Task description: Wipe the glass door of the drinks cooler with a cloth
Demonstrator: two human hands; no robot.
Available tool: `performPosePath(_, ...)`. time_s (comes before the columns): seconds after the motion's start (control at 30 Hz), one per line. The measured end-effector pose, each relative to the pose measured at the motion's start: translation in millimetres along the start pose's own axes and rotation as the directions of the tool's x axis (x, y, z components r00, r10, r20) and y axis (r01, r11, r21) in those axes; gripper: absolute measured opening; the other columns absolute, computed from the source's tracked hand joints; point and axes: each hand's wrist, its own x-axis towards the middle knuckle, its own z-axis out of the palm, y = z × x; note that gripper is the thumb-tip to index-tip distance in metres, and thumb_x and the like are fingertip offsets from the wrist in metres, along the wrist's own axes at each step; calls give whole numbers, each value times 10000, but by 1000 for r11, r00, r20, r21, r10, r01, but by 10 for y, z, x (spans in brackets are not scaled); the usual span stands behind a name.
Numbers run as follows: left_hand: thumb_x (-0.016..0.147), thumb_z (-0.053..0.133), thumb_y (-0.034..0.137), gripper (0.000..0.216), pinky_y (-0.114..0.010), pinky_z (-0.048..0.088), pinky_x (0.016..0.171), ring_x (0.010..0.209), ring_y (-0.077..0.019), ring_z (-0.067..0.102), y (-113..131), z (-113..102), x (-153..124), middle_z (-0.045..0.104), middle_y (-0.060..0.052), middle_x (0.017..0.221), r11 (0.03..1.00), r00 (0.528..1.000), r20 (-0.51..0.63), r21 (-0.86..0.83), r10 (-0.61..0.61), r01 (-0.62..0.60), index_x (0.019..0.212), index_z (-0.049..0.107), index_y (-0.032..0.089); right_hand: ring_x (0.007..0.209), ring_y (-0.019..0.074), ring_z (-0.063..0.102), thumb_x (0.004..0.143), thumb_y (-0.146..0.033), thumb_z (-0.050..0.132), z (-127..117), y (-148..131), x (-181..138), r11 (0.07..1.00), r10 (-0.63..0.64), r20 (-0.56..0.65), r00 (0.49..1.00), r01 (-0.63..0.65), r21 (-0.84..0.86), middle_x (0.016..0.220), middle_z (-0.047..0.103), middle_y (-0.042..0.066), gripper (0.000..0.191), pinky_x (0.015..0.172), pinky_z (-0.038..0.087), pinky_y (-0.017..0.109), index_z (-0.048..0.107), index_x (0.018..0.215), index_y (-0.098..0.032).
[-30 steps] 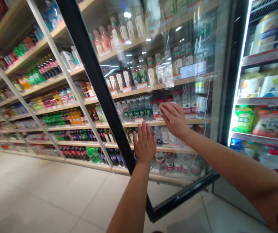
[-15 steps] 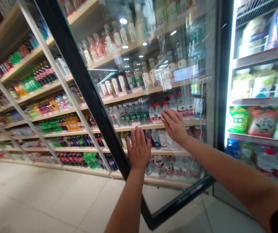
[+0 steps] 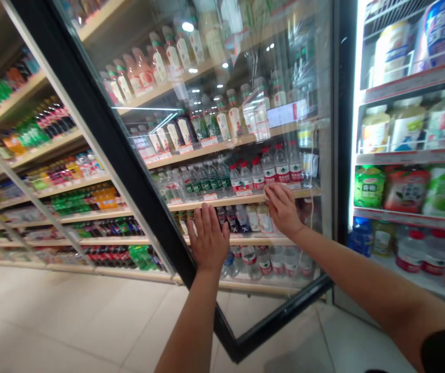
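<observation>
The big glass door fills the middle of the frame, tilted to your eye. Its black edge runs from the upper left down to the bottom middle. Your right hand is right of the middle, seeming to press on the glass with its fingers bent and close together. A bit of something pale may be under the tips; I cannot tell if you pinch it. Your left hand, below the middle, looks flat on the glass, fingers nearly side by side, thumb out. With both hands there, the work looks half-way, not over. How much glass is done or left, I cannot tell. Red-capped bottles show through the glass; a bright fridge is at the right.
</observation>
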Motion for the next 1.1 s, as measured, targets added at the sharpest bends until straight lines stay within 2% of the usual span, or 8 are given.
performPosePath(0.1,954,486,332,733,-571,182,1199,1470,-328,256,-3,6,-1,278,-194,1567,1000,1000,-8,10,5,-5,1554,114,133,1270,238,510,978,-181,479,-3,-17,-224,999,-33,48,998,32,23,1290,646,101,445,1083,482,453,526,1417,-239)
performPosePath(0.33,952,492,329,723,-572,187,1200,1472,-327,249,4,0,11,294,-197,1561,1000,1000,-13,1,8,-8,1551,141,129,1281,230,480,980,-170,481,135,-232,428,997,-35,-48,998,38,60,1320,627,105,410,1127,438,437,559,1382,-196)
performPosePath(0.4,948,500,326,729,-569,185,1203,1480,-324,220,12,-12,6,298,-197,1559,1000,1000,-14,11,13,-13,1550,143,123,1295,226,469,976,-150,480,160,-340,263,993,-98,-34,995,100,66,1304,638,106,422,1135,430,427,546,1391,-184)
performPosePath(0.5,945,507,323,748,-566,171,1211,1490,-311,185,18,-22,-3,290,-200,1561,1000,1000,-7,10,15,-15,1551,120,115,1294,210,478,979,-147,467,171,-472,-76,955,-281,105,954,267,130,1266,668,74,425,1134,436,421,537,1396,-196)
performPosePath(0.57,947,505,324,753,-564,158,1215,1493,-304,169,15,-19,-9,283,-195,1564,1000,1000,-12,7,19,-19,1553,109,120,1288,204,485,978,-152,475,185,-533,-82,940,-325,153,933,300,165,1273,668,64,415,1136,439,420,548,1384,-197)
performPosePath(0.77,952,495,323,747,-574,138,1219,1493,-306,164,12,-13,-29,262,-185,1573,1000,1000,-2,-13,10,-10,1555,98,132,1339,207,452,976,-168,491,280,-684,412,981,-137,125,983,117,157,1362,614,75,417,1183,393,417,557,1383,-228)
performPosePath(0.93,959,479,323,726,-567,139,1219,1481,-297,223,22,-30,-33,267,-188,1570,998,1000,-3,-60,-2,2,1556,106,146,1322,191,476,994,-192,463,270,-719,88,942,-320,155,934,297,155,1291,664,51,376,1170,404,423,584,1348,-233)
performPosePath(1.1,952,501,323,747,-566,138,1217,1491,-303,180,30,-39,-20,265,-186,1572,999,1000,-15,-38,7,-8,1555,101,139,1312,197,483,988,-191,477,286,-735,524,968,-234,137,963,217,124,1351,629,51,369,1160,414,403,593,1338,-212)
